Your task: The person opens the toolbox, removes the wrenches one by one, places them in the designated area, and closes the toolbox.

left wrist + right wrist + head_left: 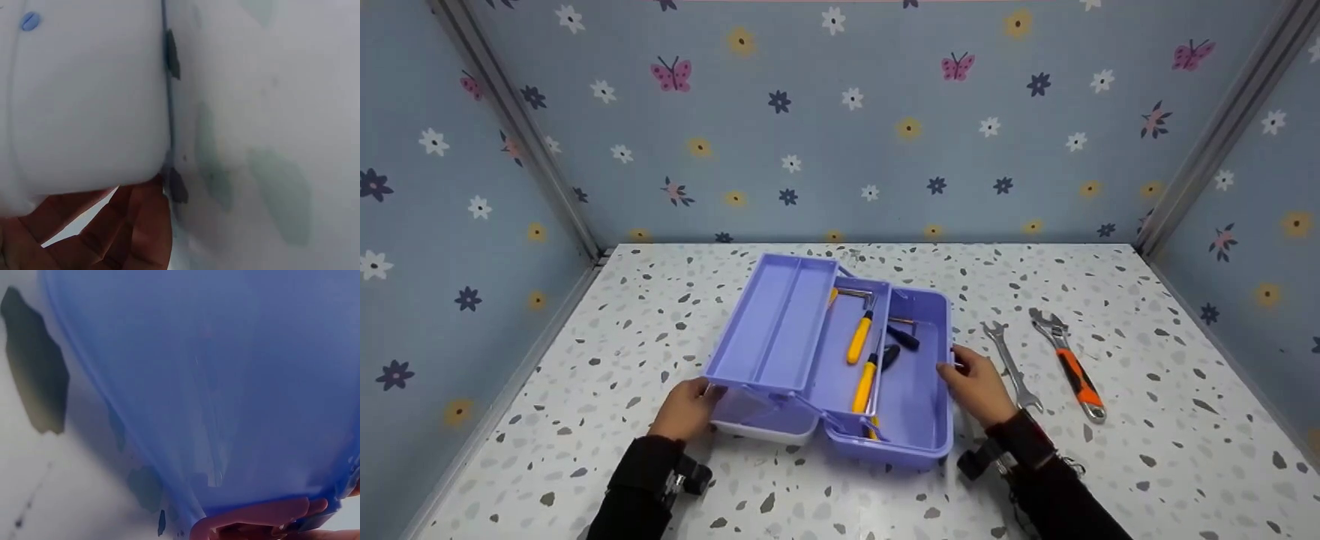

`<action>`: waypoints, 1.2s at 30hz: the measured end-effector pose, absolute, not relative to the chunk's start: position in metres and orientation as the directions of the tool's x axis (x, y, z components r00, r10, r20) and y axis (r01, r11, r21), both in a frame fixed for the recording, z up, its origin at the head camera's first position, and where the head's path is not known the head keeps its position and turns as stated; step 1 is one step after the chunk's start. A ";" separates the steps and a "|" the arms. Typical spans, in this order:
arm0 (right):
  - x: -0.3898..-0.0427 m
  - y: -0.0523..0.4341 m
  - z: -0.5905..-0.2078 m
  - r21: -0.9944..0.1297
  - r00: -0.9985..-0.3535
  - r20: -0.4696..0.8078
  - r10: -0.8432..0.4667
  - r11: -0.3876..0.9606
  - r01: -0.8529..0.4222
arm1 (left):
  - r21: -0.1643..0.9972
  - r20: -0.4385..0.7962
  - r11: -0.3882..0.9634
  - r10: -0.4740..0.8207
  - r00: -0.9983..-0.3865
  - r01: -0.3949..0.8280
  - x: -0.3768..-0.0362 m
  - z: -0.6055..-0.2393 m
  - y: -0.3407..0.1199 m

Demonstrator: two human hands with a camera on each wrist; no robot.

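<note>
Toolbox (911, 390) stands spread open mid-surface (1147, 465), screwdrivers (861, 337) already inside, both wrenches (1011, 365) outside; left hand (684, 409) grips the tray edge, right hand (976, 384) the right rim.

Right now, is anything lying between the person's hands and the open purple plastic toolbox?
Nothing visible. The left hand already touches the purple plastic toolbox at its lid end, and the right hand touches its right rim. The silver open-ended spanner and orange-handled adjustable wrench lie off to the right on the speckled table.
</note>
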State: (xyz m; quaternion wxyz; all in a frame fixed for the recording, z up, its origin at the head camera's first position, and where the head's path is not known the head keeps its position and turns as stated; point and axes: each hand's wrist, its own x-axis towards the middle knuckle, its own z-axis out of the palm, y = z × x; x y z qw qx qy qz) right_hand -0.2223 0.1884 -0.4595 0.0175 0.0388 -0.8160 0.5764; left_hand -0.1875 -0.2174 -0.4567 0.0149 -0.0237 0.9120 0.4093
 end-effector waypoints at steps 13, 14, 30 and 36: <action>-0.224 0.189 -0.461 -0.935 -0.999 0.028 -0.027 0.354 -0.036 | 0.766 -0.064 0.637 -0.053 -0.997 -0.083 -0.187 -0.434 -0.218; -0.224 0.190 -0.461 -0.933 -0.999 0.023 -0.026 0.358 -0.031 | 0.775 -0.068 0.626 -0.056 -0.996 -0.088 -0.187 -0.431 -0.218; -0.221 0.190 -0.459 -0.937 -0.998 0.042 -0.044 0.345 -0.055 | 0.946 -0.086 0.302 -0.108 -0.990 -0.115 -0.176 -0.397 -0.198; -0.221 0.190 -0.458 -0.937 -0.999 0.032 -0.041 0.348 -0.044 | 0.950 0.014 0.311 -0.070 -0.997 -0.009 -0.171 -0.381 -0.187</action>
